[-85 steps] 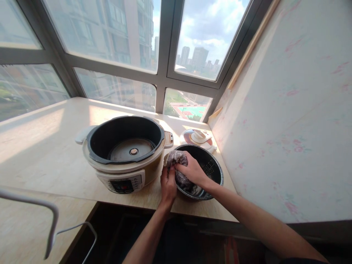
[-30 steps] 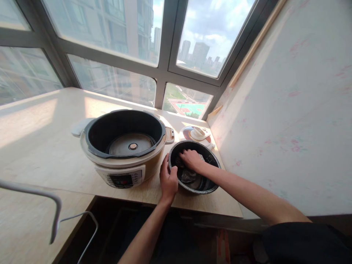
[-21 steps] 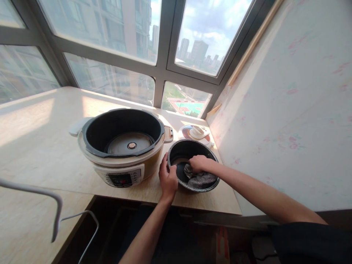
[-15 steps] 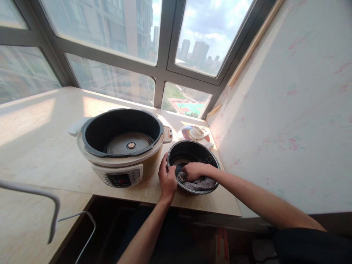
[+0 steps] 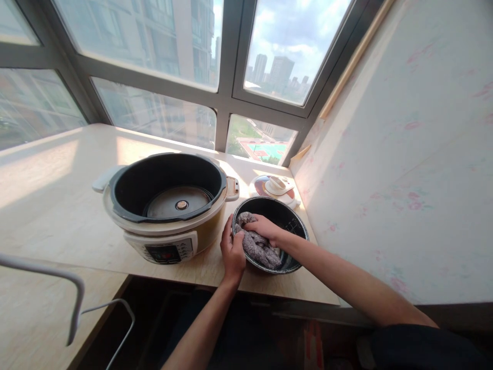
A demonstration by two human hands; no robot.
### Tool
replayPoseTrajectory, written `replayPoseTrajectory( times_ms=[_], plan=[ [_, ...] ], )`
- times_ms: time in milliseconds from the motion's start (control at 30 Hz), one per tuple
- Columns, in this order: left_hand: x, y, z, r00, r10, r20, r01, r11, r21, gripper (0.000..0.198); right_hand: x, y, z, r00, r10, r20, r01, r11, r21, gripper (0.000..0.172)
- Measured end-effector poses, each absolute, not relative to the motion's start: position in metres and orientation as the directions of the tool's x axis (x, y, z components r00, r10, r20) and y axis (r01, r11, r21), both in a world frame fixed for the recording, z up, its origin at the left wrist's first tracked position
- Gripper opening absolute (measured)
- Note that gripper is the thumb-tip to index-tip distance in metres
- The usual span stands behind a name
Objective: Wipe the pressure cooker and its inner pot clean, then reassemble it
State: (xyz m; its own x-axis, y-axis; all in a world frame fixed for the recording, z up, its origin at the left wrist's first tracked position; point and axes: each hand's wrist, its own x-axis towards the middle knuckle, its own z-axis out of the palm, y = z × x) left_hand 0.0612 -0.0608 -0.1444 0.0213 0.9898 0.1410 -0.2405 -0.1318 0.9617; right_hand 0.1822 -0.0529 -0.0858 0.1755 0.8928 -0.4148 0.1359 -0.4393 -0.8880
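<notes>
A black inner pot [image 5: 295, 231] stands on the wooden counter [image 5: 57, 205] near the right wall. My left hand [image 5: 232, 250] grips the pot's near-left rim, fingers closed over the edge. My right hand [image 5: 262, 226] reaches inside the pot and presses a grey cloth [image 5: 259, 247] against the left inner wall, fingers curled on the cloth. To the left stands the open rice cooker body [image 5: 165, 205], its heating plate [image 5: 177, 201] showing.
The cooker lid [image 5: 274, 187] lies behind the pot by the window corner. A wall [image 5: 404, 144] closes the right side. Windows [image 5: 173, 61] run along the back. A metal rack bar [image 5: 73, 303] juts in at lower left, over a lower wooden surface.
My right hand has moved the cloth around inside the pot, from the rim to the bottom and front, and now to the left wall. My left hand kept its hold on the rim.
</notes>
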Motion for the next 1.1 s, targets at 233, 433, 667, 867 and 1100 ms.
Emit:
replayPoseTrajectory(
  times_ms=[233,433,667,867,1100],
  plan=[
    [0.06,-0.061,-0.14,0.033,0.991,0.127,-0.244,-0.115,0.963,0.05,0.208,-0.071,-0.052,-0.291,0.818,-0.496,0.765,-0.112,-0.635,0.025],
    [0.056,-0.056,-0.142,0.064,0.988,0.138,-0.19,-0.124,0.974,0.053,0.226,-0.086,-0.025,-0.338,0.748,-0.572,0.92,0.39,-0.035,0.037],
    [0.054,-0.054,-0.141,0.089,0.988,0.122,-0.142,-0.109,0.984,0.057,0.269,-0.068,-0.036,-0.292,0.928,-0.23,0.942,0.32,0.098,0.047],
    [0.055,-0.056,-0.139,0.058,0.99,0.128,-0.159,-0.118,0.98,0.055,0.256,-0.058,-0.052,-0.109,0.973,0.202,0.969,0.149,-0.195,0.053],
    [0.057,-0.059,-0.14,0.086,0.989,0.124,-0.183,-0.106,0.977,0.038,0.195,-0.056,-0.064,-0.068,0.984,0.162,0.648,0.167,-0.743,0.028]
  ],
)
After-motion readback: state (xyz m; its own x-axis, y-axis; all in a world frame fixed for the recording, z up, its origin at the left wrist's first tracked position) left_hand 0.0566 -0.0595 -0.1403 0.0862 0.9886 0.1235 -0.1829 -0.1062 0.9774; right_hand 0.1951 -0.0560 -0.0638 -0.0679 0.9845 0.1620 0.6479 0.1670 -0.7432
